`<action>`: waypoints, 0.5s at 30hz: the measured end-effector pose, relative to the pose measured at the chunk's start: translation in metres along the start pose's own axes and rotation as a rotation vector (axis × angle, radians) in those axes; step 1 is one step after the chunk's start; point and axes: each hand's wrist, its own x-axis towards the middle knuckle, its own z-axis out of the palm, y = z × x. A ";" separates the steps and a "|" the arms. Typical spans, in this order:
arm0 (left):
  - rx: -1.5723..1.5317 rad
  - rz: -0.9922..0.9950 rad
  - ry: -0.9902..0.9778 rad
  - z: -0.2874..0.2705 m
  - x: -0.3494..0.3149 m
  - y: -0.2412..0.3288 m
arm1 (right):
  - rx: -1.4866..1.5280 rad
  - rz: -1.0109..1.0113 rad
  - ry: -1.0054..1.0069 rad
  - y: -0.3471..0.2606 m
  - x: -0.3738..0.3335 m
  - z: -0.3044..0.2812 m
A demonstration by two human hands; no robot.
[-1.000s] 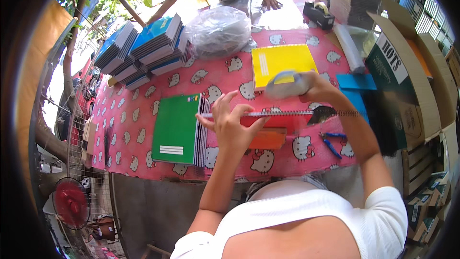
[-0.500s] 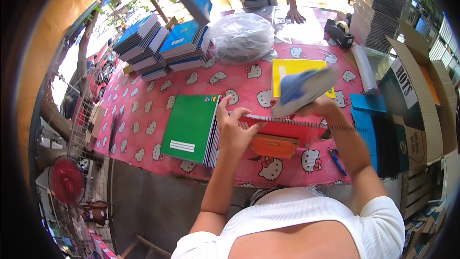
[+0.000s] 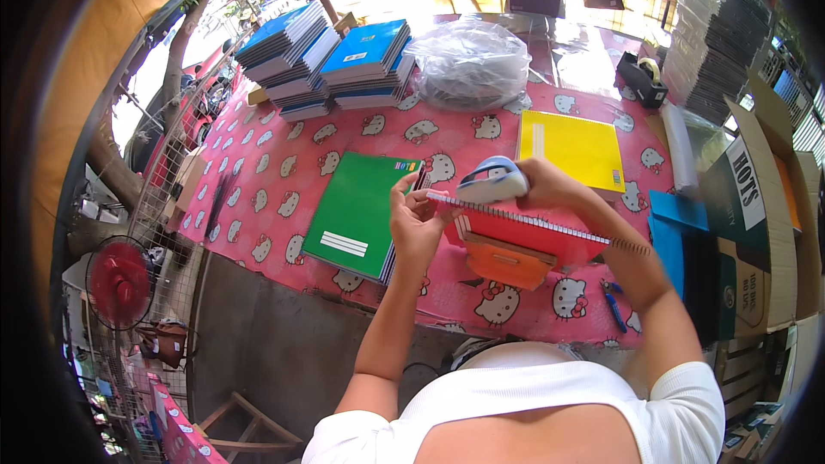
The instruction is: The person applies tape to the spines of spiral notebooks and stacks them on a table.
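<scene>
A red notebook (image 3: 541, 236) stands tilted in front of me, spiral edge up, its loose coil (image 3: 632, 246) sticking out past the right end. My left hand (image 3: 416, 222) pinches the notebook's left corner. My right hand (image 3: 550, 182) is closed round a blue and pale grey hand tool (image 3: 491, 182) with an arched handle, just above the left part of the spiral; whether it touches is unclear. An orange block-like piece (image 3: 509, 266) is at the notebook's near side. Left of it lies a stack topped by a green notebook (image 3: 357, 215).
Yellow notebooks (image 3: 576, 155) lie beyond my right hand, blue-handled pliers (image 3: 614, 308) near the front edge. Farther off are blue notebook stacks (image 3: 365, 47), a plastic bag (image 3: 468, 69), a tape dispenser (image 3: 640, 79) and a cardboard box (image 3: 778, 206) on the right. Another person stands opposite.
The hand tool has moved left and lower, towards the spiral's left end. The view has shifted. The person opposite, who had a blue notebook raised, now holds a dark one.
</scene>
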 end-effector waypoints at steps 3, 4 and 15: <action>-0.107 -0.050 0.024 -0.007 -0.001 -0.011 | -0.067 0.202 0.073 -0.001 0.014 -0.005; -0.131 -0.092 0.016 -0.009 -0.004 -0.011 | -0.069 0.204 0.066 -0.008 0.014 0.001; -0.332 -0.116 -0.281 -0.011 0.024 -0.001 | -1.164 0.638 0.212 0.071 -0.137 0.009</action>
